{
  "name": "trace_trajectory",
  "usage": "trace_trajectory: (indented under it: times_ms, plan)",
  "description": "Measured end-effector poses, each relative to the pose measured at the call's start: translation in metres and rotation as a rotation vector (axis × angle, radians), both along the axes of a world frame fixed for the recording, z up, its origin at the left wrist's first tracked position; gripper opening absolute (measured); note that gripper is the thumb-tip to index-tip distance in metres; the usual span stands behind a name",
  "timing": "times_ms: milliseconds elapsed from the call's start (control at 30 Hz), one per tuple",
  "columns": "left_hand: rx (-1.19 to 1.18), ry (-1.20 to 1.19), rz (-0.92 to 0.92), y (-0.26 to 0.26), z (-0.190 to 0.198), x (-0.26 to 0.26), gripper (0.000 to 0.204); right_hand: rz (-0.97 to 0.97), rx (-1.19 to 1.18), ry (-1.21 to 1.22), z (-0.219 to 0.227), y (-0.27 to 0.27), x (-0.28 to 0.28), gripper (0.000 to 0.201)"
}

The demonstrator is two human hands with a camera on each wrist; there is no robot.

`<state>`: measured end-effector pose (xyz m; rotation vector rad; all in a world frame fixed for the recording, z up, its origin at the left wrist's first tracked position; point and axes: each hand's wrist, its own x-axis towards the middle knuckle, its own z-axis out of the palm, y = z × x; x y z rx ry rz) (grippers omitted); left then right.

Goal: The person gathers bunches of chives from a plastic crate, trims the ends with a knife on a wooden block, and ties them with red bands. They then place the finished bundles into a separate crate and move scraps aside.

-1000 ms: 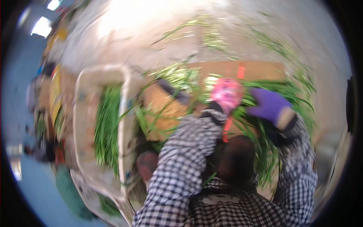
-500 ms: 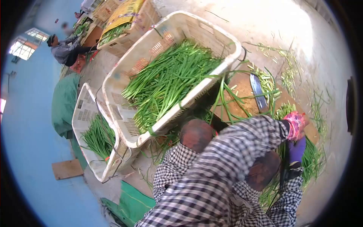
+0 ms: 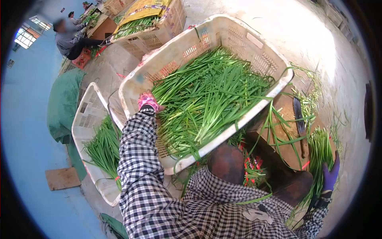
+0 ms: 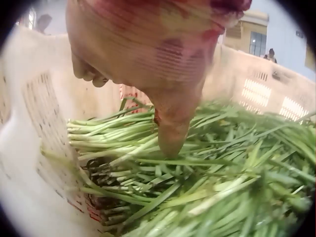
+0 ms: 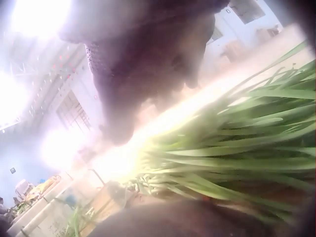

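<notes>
My left hand (image 3: 149, 101), in a pink patterned glove, reaches into the left end of a large white crate (image 3: 274, 91). Its thumb points down onto the chives (image 4: 133, 168) there, near their pale cut ends, and the other fingers hang loosely. At the far right of the head view, my right hand (image 3: 331, 175), in a purple glove, lies beside a bundle of chives (image 3: 320, 149) with the thumb spread from the fingers. In the right wrist view that hand hangs over the bundle, dark and blurred. A knife (image 3: 298, 113) lies on the wooden board (image 3: 284, 109).
A second white crate (image 3: 85, 119) with chives stands at the left, below a green cloth bundle (image 3: 63, 103). Behind are a crate with a yellow cover (image 3: 145, 14) and a seated person (image 3: 69, 42). Trimmed bits (image 3: 312, 95) litter the floor. Red ties (image 3: 252, 171) lie near my knees.
My left hand has left the bundle beside my right hand and moved left into the large crate. The right hand has stayed by the bundle. The head view has swung left.
</notes>
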<state>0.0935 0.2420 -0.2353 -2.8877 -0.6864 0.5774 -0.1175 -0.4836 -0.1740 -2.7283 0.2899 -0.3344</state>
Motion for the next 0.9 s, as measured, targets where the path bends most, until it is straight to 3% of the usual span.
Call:
trace_trajectory:
  times_ms: [67, 200, 333, 367, 467, 500, 533, 600, 733, 767, 900]
  plan:
    - [0.181, 0.135, 0.003, 0.013, -0.025, 0.011, 0.107, 0.000, 0.028, 0.091, 0.002, 0.013, -0.001, 0.068]
    - [0.235, 0.230, 0.072, 0.029, -0.057, 0.034, 0.097, -0.031, 0.079, 0.137, 0.001, 0.035, -0.005, 0.069]
    - [0.249, 0.167, 0.125, 0.064, -0.102, 0.041, 0.090, -0.096, 0.158, 0.234, -0.008, 0.038, -0.008, 0.069]
    - [0.166, 0.098, 0.086, 0.095, -0.136, 0.045, 0.088, -0.094, 0.152, 0.245, -0.011, 0.039, -0.007, 0.069]
    - [0.176, -0.021, 0.138, 0.111, -0.153, 0.051, 0.042, -0.099, 0.252, 0.235, -0.015, 0.040, -0.004, 0.067]
    - [0.135, 0.063, 0.183, 0.118, -0.154, 0.056, 0.025, -0.078, 0.258, 0.235, -0.015, 0.041, -0.002, 0.065]
    - [0.127, 0.187, 0.180, 0.107, -0.134, 0.055, 0.026, -0.057, 0.264, 0.232, -0.015, 0.041, 0.000, 0.062]
    - [0.085, 0.238, 0.112, 0.104, -0.129, 0.051, 0.027, -0.064, 0.231, 0.267, -0.009, 0.049, 0.008, 0.060]
    - [0.142, 0.221, 0.041, 0.123, -0.160, 0.049, 0.034, -0.068, 0.222, 0.286, -0.017, 0.050, 0.011, 0.052]
    - [-0.038, 0.422, 0.086, 0.102, -0.120, 0.053, 0.044, -0.067, 0.225, 0.282, -0.019, 0.050, 0.012, 0.052]
    - [-0.065, 0.296, -0.017, 0.173, -0.226, 0.046, 0.033, -0.080, 0.248, 0.310, -0.024, 0.061, 0.016, 0.045]
